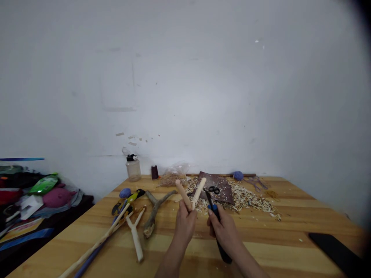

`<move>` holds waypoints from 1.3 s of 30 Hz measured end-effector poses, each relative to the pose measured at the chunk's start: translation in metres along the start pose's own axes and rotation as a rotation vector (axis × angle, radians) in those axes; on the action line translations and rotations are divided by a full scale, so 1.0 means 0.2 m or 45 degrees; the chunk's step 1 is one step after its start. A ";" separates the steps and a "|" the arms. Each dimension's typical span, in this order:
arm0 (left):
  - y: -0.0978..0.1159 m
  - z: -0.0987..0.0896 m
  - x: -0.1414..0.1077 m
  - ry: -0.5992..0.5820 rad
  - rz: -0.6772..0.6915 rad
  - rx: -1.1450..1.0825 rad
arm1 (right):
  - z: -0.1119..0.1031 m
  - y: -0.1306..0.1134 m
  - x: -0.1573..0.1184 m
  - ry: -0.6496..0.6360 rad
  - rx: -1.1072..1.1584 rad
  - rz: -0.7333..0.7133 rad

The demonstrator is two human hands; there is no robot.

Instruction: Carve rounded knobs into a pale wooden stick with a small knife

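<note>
**Wood table (281, 241), pale wall (185, 77): forked stick (199, 193) in L hand (185, 222), knife (222, 250) in R hand (223, 227)**

You've got the forked stick up over the table, approx. centre, gripped in your L hand low down, where the arms seem to meet; your fingers hide the join, so can't tell how long the stem is. Your R hand is wrapped round the knife's black handle, tip up near the paler arm, apparently not touching.

Handling (est.): stick should be light & stiff, maybe a bit slick where the wood's smooth. Arms prob. weaker than the join, so don't lever on one. Best hold = below the fork, fingers off the blade side.

Count: 3 forked sticks incl. yours; other 2 lie L of your hands, i.e. 1 pale fork (136, 238) & 1 grey branch (153, 216) w/ bark. 2 blue yarn balls: L ball (125, 193), back ball (238, 175). 1 pr scissors (213, 189) on 1 dark sheet (223, 185). Back L, by the wall: 1 bottle (133, 170), 1 spool (154, 172), 1 plastic bag (174, 175). 1 flat black thing (336, 251) far R, can't ID. Wood chips (252, 199) on & round the sheet, too many to count. Long sticks (95, 247) at L overlap, so no firm no.
</note>
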State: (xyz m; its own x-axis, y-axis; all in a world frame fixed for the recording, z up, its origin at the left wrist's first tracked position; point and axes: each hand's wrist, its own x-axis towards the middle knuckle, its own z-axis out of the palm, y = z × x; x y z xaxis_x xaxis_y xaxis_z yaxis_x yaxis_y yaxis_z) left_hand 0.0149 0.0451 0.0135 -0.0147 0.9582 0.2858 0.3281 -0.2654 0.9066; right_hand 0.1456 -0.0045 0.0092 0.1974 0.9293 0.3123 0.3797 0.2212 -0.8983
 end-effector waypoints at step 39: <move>0.06 -0.05 -0.01 -0.177 0.137 0.771 | -0.07 0.02 0.01 -0.082 -0.989 -0.122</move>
State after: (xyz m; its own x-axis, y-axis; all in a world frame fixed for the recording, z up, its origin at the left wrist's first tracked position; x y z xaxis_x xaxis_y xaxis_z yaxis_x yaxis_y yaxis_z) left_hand 0.0083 0.0395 0.0267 0.1577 0.9452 0.2860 0.7983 -0.2925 0.5264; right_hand 0.1594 -0.0065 0.0108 0.0881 0.9372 0.3375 0.9204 0.0529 -0.3873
